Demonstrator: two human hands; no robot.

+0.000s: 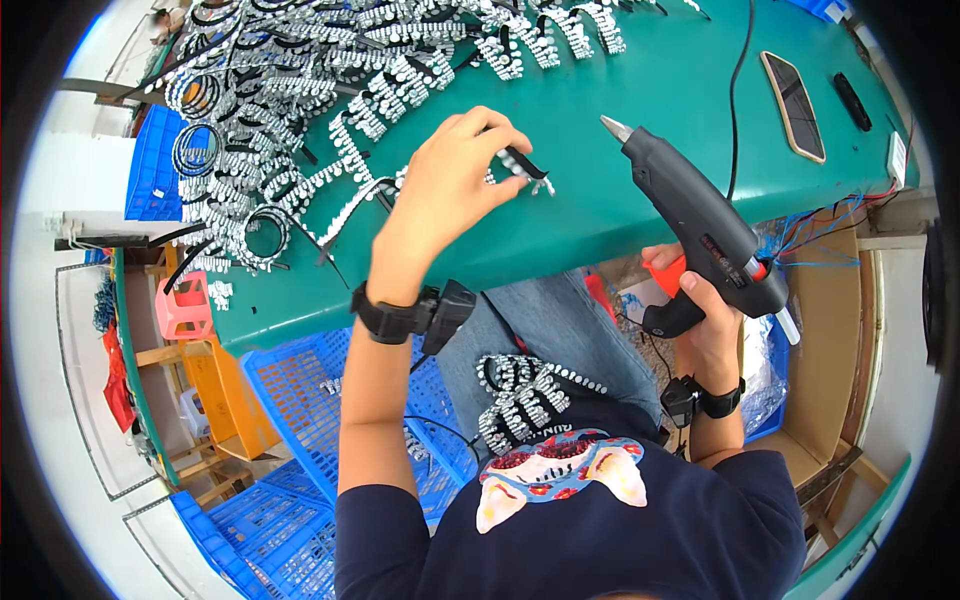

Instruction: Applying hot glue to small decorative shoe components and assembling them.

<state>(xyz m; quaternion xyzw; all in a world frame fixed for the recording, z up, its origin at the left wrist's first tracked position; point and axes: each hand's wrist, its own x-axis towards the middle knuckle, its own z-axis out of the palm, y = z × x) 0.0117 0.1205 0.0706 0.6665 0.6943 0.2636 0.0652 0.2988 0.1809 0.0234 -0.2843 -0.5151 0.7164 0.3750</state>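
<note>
My left hand (450, 170), raised over the green table (610, 180), pinches the end of a black strip with white beadlike trim (524, 162). The rest of that strip runs back behind my hand, partly hidden. My right hand (712, 318) grips a black hot glue gun (690, 195) with an orange-red trigger (664, 276). Its metal nozzle points up and left, apart from the strip. A pale glue stick (788, 326) pokes out of its rear. Many similar trimmed strips (270, 120) lie heaped on the table's left and far side.
More trimmed strips (520, 395) rest on my lap. A phone (796, 106), a small black object (851, 102) and a black cable (738, 100) lie at the right. Blue crates (300, 380) stand below left, near a pink stool (186, 308). A cardboard box (830, 340) stands below right.
</note>
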